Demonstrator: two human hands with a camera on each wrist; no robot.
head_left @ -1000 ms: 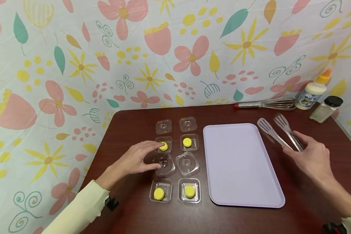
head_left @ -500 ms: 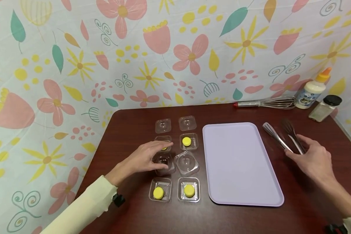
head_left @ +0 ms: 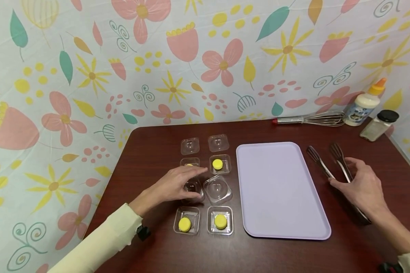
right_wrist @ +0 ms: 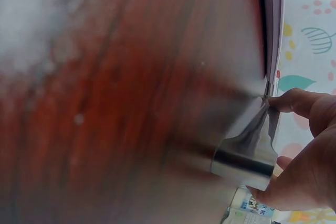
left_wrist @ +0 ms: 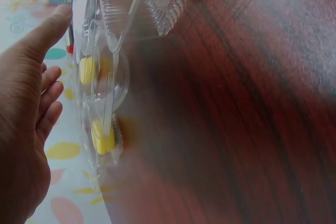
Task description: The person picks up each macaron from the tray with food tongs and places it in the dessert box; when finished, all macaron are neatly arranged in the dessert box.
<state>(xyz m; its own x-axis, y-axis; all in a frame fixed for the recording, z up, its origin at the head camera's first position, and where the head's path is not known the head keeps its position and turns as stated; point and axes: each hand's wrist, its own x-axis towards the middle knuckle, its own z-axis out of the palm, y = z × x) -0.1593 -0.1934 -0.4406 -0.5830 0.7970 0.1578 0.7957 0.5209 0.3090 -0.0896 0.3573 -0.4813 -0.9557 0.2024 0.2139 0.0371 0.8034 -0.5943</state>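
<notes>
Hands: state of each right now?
Left hand: open, holding nothing.
Right hand: closed, holding the metal tongs.

No txt legible; blue label (head_left: 356,113) on white btl (head_left: 367,101) too small & blurry to read.

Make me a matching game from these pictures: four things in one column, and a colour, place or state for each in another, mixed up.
Things
1. Tongs
2. Tray
3. Whisk
4. Small round pieces

Descriptions
A. Wiry, red at one end
B. Yellow, sitting in clear containers
C. Held between the thumb and fingers of the right hand
D. Pale purple, lying flat on the dark table

Right pairs: 1-C, 2-D, 3-A, 4-B
</notes>
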